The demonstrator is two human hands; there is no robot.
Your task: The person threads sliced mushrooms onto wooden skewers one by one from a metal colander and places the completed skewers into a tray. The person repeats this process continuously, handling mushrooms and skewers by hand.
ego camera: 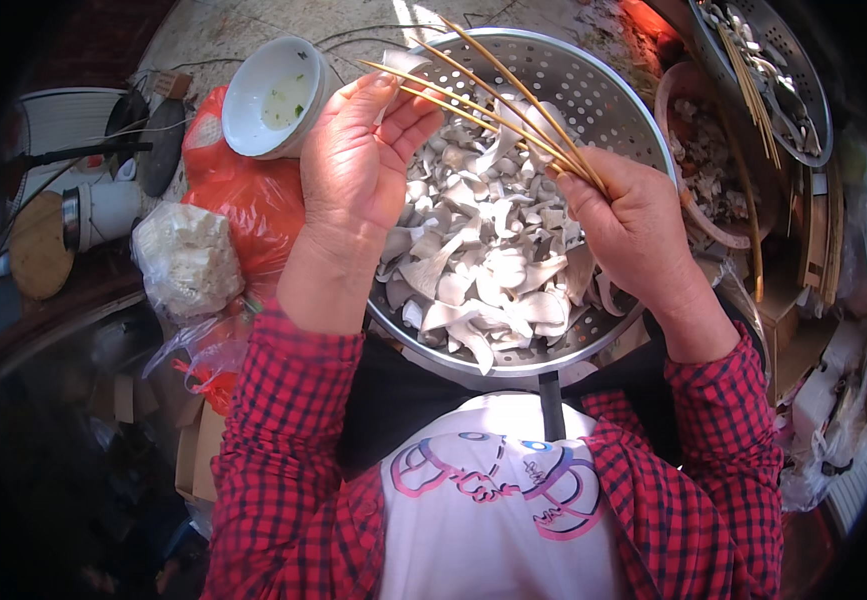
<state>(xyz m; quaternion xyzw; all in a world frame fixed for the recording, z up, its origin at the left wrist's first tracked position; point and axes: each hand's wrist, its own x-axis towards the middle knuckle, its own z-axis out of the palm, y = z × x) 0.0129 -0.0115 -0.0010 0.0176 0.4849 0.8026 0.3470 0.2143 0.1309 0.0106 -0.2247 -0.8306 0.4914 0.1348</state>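
Observation:
Several thin bamboo skewers [508, 112] fan out from my right hand [628, 225], which grips them together near one end. My left hand [358, 142] is raised palm up at their far ends, with a pale mushroom piece [403, 63] between thumb and fingers, beside a skewer tip. Whether that piece is pierced cannot be told. Below both hands, a perforated metal colander [598, 82] holds a heap of torn grey-white oyster mushrooms [478, 262].
A white bowl [246, 97] with some liquid and green bits stands left, by a red plastic bag [253, 202] and a clear bag of white lumps [185, 259]. At right are a pink basin [703, 217] and a second colander [816, 142] holding skewers and mushrooms.

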